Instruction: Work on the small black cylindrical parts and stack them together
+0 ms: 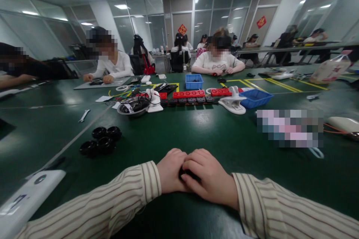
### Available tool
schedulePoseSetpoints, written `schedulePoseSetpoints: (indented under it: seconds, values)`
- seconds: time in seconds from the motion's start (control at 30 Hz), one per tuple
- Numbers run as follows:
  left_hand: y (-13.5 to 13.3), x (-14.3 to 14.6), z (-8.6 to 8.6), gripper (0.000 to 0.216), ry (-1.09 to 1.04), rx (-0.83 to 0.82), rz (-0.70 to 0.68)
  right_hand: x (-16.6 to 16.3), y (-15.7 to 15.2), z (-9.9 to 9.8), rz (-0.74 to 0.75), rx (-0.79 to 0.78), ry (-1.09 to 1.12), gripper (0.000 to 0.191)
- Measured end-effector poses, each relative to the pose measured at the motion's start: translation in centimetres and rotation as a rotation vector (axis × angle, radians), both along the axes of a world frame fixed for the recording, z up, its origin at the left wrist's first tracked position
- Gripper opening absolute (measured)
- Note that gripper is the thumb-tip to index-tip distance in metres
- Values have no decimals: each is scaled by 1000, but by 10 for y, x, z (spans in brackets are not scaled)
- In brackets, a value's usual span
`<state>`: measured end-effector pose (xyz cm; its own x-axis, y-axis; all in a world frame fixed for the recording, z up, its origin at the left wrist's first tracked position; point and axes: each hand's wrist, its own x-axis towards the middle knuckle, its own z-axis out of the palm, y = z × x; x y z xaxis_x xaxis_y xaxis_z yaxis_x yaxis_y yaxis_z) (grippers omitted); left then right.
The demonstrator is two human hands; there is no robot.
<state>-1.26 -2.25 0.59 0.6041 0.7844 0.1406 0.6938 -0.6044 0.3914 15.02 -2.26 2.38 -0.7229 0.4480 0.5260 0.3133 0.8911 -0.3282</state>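
My left hand and my right hand meet on the green table at the front middle, fingers curled around a small black part. Most of that part is covered, so its full shape cannot be made out. The right fingers lie over its top, while the left hand closes on its left side. To the left, several black ring-shaped parts sit grouped on the table, apart from my hands.
An open-end wrench lies at the left, with a white device nearer. Farther back stand a metal bowl of black parts, red socket strips, a white clip stand and blue bins. People sit across the table.
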Motion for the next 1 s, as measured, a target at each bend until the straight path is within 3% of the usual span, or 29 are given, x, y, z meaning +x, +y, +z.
schedulePoseSetpoints:
  seconds: [0.3,0.43,0.53,0.73,0.83,1.0]
  values:
    - [14,-8,-4,27,-99,-104,-227,0,3,3,288,-5,5,18]
    - [17,-11,-4,26,-112,-120,-236,-1,2,2,377,-3,24,22]
    - [14,-9,0,33,-84,-117,-218,0,0,5,320,16,79,21]
    - [-2,0,4,48,-64,-100,-21,1,0,4,7,-24,5,23]
    - [-5,1,1,36,-40,-94,15,1,1,2,40,-43,-28,19]
    - [5,-3,-2,32,-21,-110,-95,0,3,4,211,-3,-12,16]
